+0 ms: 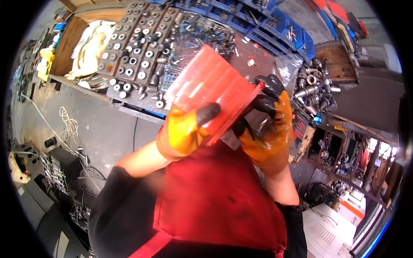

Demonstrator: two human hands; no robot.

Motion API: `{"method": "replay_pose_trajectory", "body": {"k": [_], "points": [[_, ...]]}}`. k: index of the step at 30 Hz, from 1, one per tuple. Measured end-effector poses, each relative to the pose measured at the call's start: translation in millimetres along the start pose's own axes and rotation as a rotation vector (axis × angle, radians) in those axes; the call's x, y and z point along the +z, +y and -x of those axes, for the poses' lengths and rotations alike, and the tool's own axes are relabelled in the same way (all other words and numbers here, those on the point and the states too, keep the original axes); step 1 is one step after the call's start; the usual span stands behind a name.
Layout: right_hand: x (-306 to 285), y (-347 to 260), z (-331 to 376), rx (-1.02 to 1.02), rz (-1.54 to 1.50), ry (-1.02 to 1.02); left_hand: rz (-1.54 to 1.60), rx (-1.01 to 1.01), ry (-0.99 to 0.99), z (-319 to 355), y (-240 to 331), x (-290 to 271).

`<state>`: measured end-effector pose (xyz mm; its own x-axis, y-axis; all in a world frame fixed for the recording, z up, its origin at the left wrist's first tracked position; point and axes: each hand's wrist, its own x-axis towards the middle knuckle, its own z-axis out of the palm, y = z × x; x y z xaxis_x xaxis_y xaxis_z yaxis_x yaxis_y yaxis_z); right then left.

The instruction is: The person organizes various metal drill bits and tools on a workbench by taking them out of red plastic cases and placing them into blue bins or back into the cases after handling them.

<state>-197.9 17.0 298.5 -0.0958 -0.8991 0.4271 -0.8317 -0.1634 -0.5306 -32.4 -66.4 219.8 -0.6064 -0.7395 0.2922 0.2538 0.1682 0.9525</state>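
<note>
A red plastic bin [213,86] is tilted in front of my chest, its ribbed outer side facing up and its rim toward the right. My left hand [185,129], in an orange glove with black fingertips, is closed on the bin's near left side, thumb lying across the red wall. On the other side, my right hand [271,124], gloved alike, is cupped at the bin's mouth. Its thumb and fingers are apart, with fingertips beside the rim. The bin's inside is hidden from this view.
Behind the bin, a workbench carries racks of round metal parts [140,43] and a heap of thin tools [198,32]. Blue bins [275,26] line its back. A pile of metal fittings [316,84] lies right. At left are a wooden box [64,51] and floor cable [69,124].
</note>
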Motion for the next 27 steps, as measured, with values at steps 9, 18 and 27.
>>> {"method": "replay_pose_trajectory", "body": {"k": [9, 18, 27], "points": [[2, 5, 7, -0.026, 0.112, 0.006, -0.035, 0.045, 0.052, 4, -6, -10], [15, 17, 10, 0.007, 0.311, -0.006, -0.258, 0.051, 0.05, -2, -25, -12], [46, 20, 33, 0.036, 0.432, -0.072, 0.545, -0.408, 0.054, -6, -37, 24]]}}
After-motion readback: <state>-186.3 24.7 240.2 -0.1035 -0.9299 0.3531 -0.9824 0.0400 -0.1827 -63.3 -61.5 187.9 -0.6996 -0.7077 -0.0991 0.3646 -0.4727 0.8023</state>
